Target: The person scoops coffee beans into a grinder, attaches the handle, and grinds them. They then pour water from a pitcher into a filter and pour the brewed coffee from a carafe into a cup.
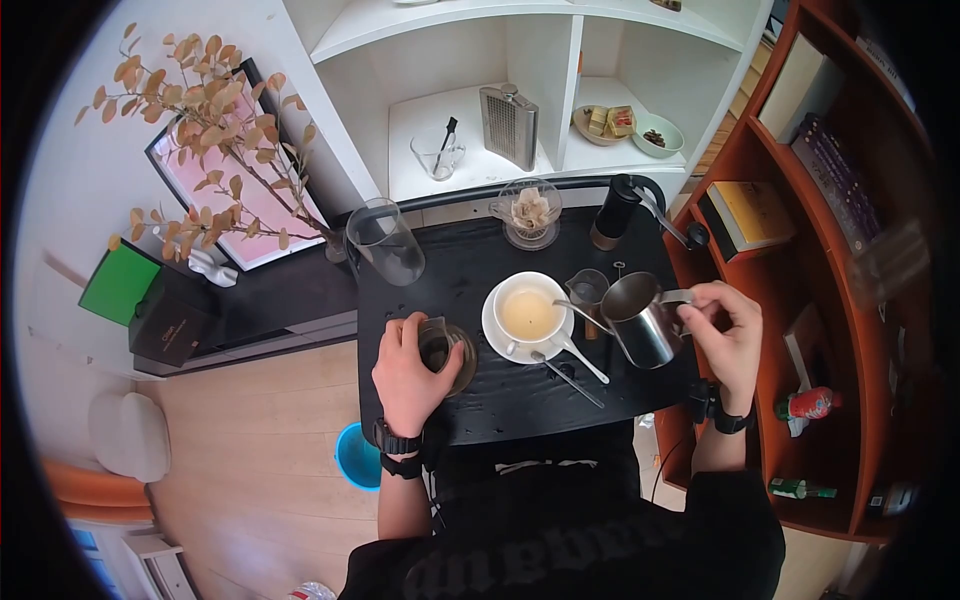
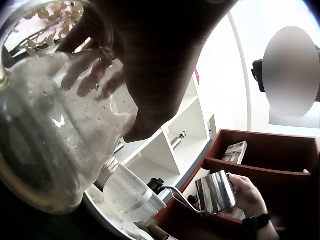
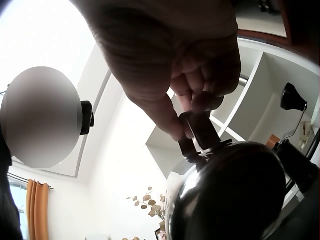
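My right hand [image 1: 730, 335] pinches the handle of a stainless steel gooseneck kettle [image 1: 645, 330]. The kettle hangs tilted, its thin spout reaching to the rim of a white cup [image 1: 531, 309] that contains pale yellowish liquid. Under the cup is a white saucer [image 1: 492, 335] with a white spoon on it. At the left, my left hand [image 1: 408, 372] grips a clear glass carafe [image 1: 460, 372], thumb on the near side. Through the glass [image 2: 55, 130] in the left wrist view, its fingers show on the far side. A metal spoon [image 1: 575, 383] lies in front of the saucer.
Behind the cup stand a glass dripper [image 1: 528, 212] with a paper filter, a black hand grinder [image 1: 612, 212] and a small glass pitcher [image 1: 588, 287]. A tall glass vessel [image 1: 385, 245] is at the back left. Shelves [image 1: 815, 230] border the table's right side.
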The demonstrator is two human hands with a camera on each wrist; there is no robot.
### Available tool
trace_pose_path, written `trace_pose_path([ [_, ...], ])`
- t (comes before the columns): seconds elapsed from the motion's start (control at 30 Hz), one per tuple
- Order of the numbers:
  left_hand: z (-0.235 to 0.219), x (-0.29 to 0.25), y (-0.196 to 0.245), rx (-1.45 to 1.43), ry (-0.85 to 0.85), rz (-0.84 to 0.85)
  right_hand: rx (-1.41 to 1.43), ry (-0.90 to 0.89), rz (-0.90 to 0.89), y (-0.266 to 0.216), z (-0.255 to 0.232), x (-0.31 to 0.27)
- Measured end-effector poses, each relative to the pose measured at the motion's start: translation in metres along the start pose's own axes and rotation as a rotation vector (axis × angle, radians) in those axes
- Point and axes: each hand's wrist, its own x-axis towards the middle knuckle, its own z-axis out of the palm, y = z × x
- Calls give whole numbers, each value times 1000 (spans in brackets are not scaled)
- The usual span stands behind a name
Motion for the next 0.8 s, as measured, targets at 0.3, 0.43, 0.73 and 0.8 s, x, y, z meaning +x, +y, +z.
trace_pose_path([
  [0.3,-1,0,0,0,-13,-21,-93,144,116,31,-23,-22],
  [0.43,0,0,-1,11,-4,-9,-228,182,122,40,-25,-27],
  [0.73,2,0,-3,19,16,18,-214,114,265,82,-14,-49],
  [0.8,1,0,-3,20,11,15,-202,117,279,90,-11,-55],
])
